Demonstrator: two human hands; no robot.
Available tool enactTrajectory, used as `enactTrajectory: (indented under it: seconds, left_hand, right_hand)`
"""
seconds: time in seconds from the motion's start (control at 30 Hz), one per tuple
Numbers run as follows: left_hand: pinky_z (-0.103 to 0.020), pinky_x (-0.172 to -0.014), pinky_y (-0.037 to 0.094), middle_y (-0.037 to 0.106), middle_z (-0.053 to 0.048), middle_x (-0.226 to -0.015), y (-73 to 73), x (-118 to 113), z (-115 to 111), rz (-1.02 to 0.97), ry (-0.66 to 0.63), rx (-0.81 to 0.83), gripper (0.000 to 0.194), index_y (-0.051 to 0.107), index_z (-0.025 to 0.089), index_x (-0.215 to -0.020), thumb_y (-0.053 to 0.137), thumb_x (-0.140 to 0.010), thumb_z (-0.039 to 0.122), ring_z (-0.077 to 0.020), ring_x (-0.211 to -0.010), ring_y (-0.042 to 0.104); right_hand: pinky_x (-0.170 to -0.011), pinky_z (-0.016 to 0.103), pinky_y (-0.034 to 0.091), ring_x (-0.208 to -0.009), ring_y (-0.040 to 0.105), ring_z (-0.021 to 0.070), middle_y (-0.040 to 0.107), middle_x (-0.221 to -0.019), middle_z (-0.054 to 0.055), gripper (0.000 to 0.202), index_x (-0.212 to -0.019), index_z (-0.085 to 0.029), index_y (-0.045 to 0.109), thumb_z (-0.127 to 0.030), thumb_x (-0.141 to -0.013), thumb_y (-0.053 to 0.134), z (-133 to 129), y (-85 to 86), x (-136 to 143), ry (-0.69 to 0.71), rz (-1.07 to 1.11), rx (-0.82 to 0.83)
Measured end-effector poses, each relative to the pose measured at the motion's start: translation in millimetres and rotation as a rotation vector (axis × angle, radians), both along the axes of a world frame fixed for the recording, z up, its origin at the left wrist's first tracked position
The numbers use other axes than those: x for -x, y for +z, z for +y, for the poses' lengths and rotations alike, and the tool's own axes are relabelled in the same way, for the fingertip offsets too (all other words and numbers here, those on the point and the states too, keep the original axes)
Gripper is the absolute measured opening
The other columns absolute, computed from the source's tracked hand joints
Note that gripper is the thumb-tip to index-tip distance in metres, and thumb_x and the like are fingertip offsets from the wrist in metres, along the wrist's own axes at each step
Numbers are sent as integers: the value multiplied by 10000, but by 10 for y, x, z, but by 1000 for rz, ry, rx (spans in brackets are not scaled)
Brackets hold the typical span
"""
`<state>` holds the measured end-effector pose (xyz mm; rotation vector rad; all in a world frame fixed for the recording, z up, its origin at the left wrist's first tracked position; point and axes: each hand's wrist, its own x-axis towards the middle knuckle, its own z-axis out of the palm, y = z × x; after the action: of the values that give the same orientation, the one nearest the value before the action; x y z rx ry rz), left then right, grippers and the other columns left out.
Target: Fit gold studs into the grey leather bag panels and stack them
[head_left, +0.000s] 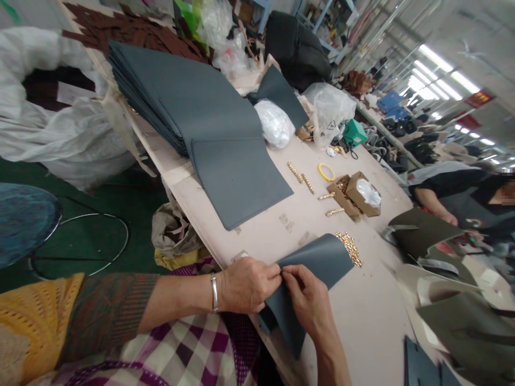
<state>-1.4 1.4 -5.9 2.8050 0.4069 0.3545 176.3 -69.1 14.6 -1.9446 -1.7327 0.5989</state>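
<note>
Checked cloth point(177, 348) covered my front as the fingers of my left hand point(249, 284) and right hand point(308, 295) pinched a curled blue-grey sheet point(317, 260) at the near edge of the desk point(362, 316), exact grip hard to see; light, even pressure seemed best against creasing.

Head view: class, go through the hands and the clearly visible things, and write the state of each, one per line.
Left hand: pinching at the bent sheet's edge
Right hand: pinching beside the left
Bent sheet: curved, not flat
Large sheets: stacked
Brown boxes: open, filled
Gold pieces: loose heap; others in short rows
Yellow ring: lying flat
Ceiling lights: lit
</note>
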Motion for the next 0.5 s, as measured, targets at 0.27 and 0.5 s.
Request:
enactTrajectory:
  seconds: [0.27,0.5]
  left_hand:
    - [-327,-533,503,615,-37,-920,-32,-3,-3,-26,-1,-26,280,551,160,-981,607,-733,277,-189,-682,608]
    - [-286,-568,522,630,-26,-916,64,104,-29,25,33,-180,247,589,161,-996,584,-858,366,-139,-666,599]
  right_hand:
    - [-689,240,478,-737,658,164,723,-827,26,229,-847,-207,700,-297,-881,492,74,65,18,1,-14,86]
    - [-688,273,520,-761,665,186,716,-858,39,229,-895,-241,699,-334,-912,490,115,53,-88,148,-113,251]
